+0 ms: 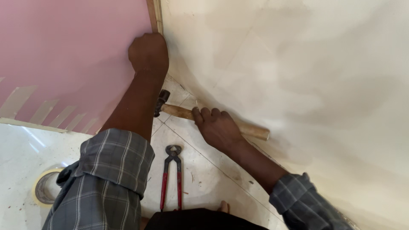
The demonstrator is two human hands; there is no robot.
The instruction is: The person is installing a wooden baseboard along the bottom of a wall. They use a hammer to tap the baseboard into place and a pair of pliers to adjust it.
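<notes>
Lighting even, bright daylight quality. Soft shadows on the cream wall (298, 76) near the corner. Mild glare on the glossy floor tiles (25, 149) at left. Focus sharp; straight edges bow slightly toward the frame borders.

Flat pink panel (64, 55), pale slanted stripes along its lower edge, fills 10 o'clock. Thin light-brown wooden strip (156, 15) runs along its right edge at 12 o'clock. Cream plastered wall (298, 76), uneven whitish patches, covers 2 o'clock. Glossy white tiled floor (204, 170), thin dark joints. Pale-wood-handled hammer (183, 113), dark metal head. Red-handled dark steel pincers (171, 174) at 6 o'clock. Beige tape roll (44, 187), grey core, at 8 o'clock. Grey plaid shirt sleeves (110, 170), fine white lines.
</notes>
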